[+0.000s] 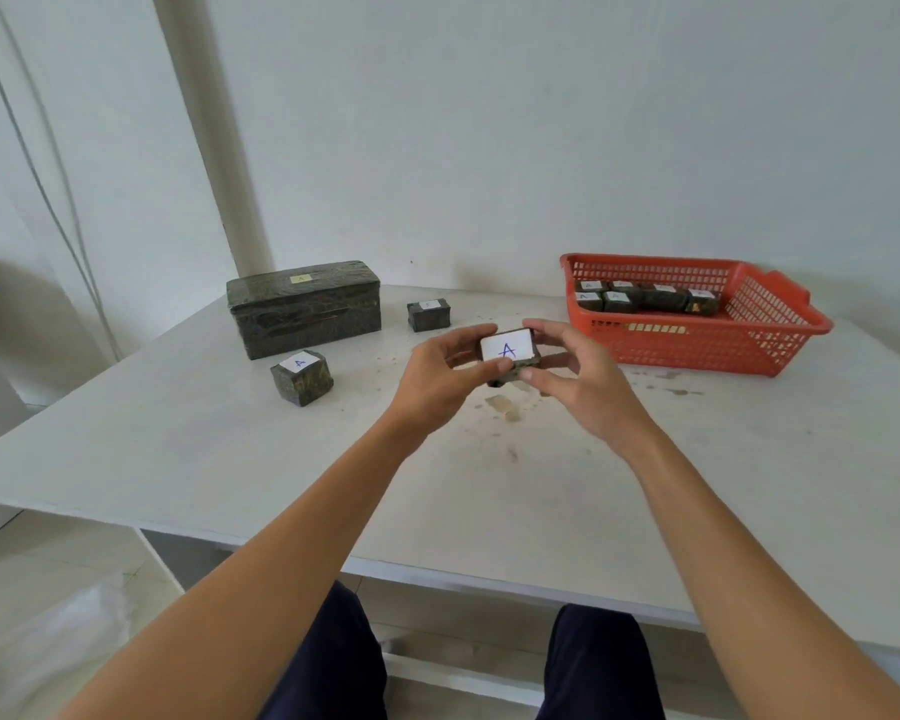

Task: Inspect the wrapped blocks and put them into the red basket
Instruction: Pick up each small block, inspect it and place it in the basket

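Note:
A small dark wrapped block (510,351) with a white label marked "A" is held above the table's middle, label facing me. My left hand (440,379) grips its left side and my right hand (575,374) grips its right side. Two more labelled wrapped blocks rest on the table: one (301,377) at the left front and one (428,314) further back. The red basket (707,348) stands at the back right with several wrapped blocks (645,297) inside it.
A large dark wrapped box (305,307) with a small label on top stands at the back left by the wall. The white table (230,459) has stains near its middle. Its front edge runs just above my knees.

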